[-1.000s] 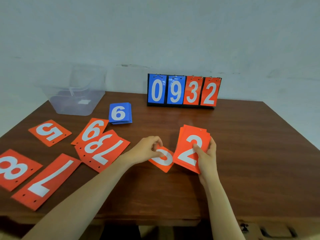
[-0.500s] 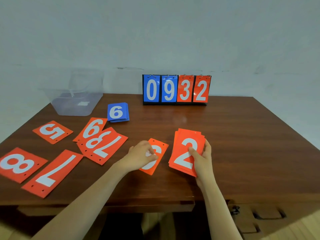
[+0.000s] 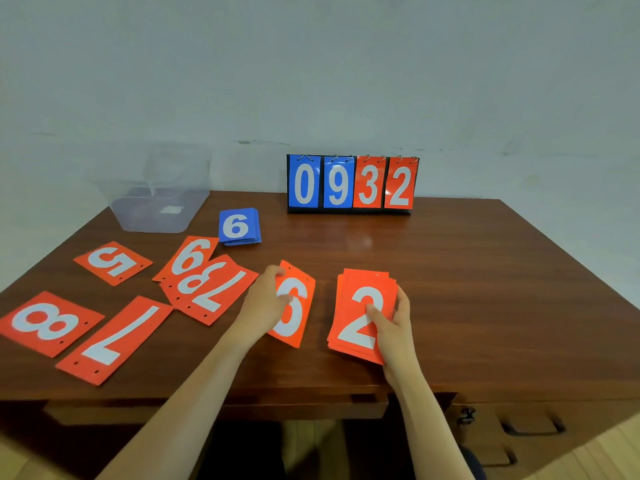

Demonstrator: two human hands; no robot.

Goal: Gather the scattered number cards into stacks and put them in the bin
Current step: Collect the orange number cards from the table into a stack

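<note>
Loose red cards 8 (image 3: 45, 322), 7 (image 3: 114, 337) and 5 (image 3: 112, 263) lie ungathered at the near left of the table (image 3: 467, 289). No cards can be made out in the clear bin (image 3: 156, 216) at far left. An overlapping red pile (image 3: 211, 291) lies near centre, with a squared blue stack (image 3: 239, 226) beyond it. The red 6 card (image 3: 298, 317) is pinched by the left hand (image 3: 266, 303). The red stack (image 3: 360, 306), just right of it, is gripped by the right hand (image 3: 394, 327), thumb on top. Gathering is judged about half done; binning is not begun.
</note>
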